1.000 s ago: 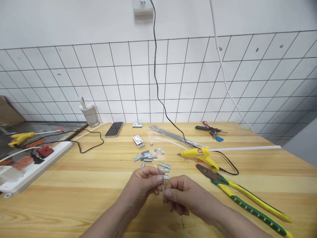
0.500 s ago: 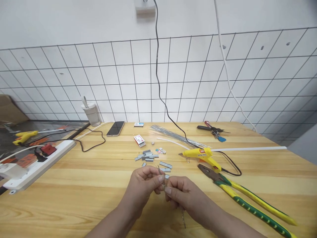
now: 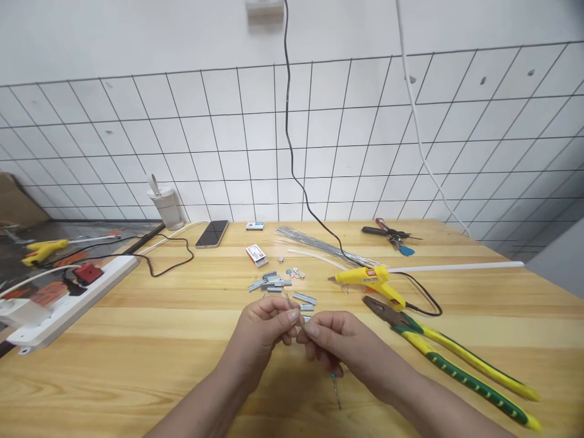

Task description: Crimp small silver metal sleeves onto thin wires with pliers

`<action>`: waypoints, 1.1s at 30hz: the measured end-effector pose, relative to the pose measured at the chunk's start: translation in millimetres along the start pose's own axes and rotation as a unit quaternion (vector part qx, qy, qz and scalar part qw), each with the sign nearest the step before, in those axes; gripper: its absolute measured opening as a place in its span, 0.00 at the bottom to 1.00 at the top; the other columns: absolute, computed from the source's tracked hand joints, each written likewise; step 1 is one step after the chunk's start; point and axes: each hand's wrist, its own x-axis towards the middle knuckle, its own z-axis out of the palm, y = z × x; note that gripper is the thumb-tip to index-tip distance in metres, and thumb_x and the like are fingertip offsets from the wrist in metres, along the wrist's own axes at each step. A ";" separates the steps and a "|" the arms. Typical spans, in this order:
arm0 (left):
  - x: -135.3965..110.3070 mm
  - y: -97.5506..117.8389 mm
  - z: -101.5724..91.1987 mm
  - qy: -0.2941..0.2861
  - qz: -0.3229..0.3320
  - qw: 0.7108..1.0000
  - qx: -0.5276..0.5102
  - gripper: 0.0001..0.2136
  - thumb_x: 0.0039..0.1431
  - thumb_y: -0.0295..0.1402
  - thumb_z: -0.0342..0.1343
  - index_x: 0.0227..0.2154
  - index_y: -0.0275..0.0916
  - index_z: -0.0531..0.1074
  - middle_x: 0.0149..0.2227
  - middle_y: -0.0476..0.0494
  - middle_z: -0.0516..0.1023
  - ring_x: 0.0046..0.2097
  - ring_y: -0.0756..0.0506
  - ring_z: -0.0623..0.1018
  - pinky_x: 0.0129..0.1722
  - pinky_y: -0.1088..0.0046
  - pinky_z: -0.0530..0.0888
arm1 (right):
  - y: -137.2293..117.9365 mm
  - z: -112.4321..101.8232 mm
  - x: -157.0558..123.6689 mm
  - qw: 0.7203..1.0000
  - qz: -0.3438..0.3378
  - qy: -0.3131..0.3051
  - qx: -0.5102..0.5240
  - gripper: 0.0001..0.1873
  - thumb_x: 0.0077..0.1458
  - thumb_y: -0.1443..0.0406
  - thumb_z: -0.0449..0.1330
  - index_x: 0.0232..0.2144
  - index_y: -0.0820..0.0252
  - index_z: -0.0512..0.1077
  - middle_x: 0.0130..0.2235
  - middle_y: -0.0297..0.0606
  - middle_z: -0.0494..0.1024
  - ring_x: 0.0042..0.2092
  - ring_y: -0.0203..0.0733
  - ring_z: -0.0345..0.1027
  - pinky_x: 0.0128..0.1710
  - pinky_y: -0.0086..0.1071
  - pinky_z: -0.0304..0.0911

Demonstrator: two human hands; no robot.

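My left hand pinches thin metal wire between thumb and forefinger, and fine wire ends stick up above the fingertips. Close beside it, my right hand is closed on the same wire, its thumb and forefinger almost touching the left fingertips. A twisted wire tail hangs below the right hand, with a small blue-green bit at its top. Fingers hide the middle of the wire. Just beyond the hands lie silver staple strips and a pile of more strips.
A yellow glue gun and large green-yellow pliers lie to the right. Behind are a bundle of wires, a small box, buttons, keys and a phone. A power strip is at left.
My hands have shifted slightly, with the right hand's lower fingers now spread a little and the blue-green bit showing at the wire tail. The camera view has tilted slightly.
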 end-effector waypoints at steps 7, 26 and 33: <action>-0.8 -0.9 3.0 0.025 0.004 1.000 0.011 0.07 0.38 0.31 0.65 0.24 0.35 0.76 0.18 0.49 0.72 0.20 0.54 0.67 0.20 0.80 0.61 | 6.1 3.2 2.8 1.000 -0.003 0.015 0.013 0.16 0.46 0.55 0.60 0.22 0.61 0.64 0.18 0.26 0.63 0.18 0.26 0.51 0.16 0.23 0.45; 2.2 1.5 0.1 -0.016 -0.001 0.996 -0.089 0.05 0.43 0.30 0.63 0.21 0.34 0.74 0.19 0.50 0.73 0.19 0.57 0.66 0.20 0.83 0.64 | 5.8 7.2 0.9 0.998 0.006 -0.036 0.043 0.17 0.47 0.54 0.59 0.21 0.62 0.64 0.18 0.28 0.65 0.17 0.25 0.51 0.15 0.22 0.44; 0.4 -2.4 -1.3 -0.015 -0.050 0.984 -0.171 0.05 0.40 0.27 0.65 0.21 0.34 0.74 0.20 0.49 0.75 0.20 0.58 0.69 0.22 0.88 0.67 | 4.0 9.2 -3.5 0.993 0.008 -0.088 0.082 0.17 0.48 0.54 0.58 0.21 0.62 0.62 0.18 0.27 0.63 0.17 0.24 0.47 0.15 0.22 0.38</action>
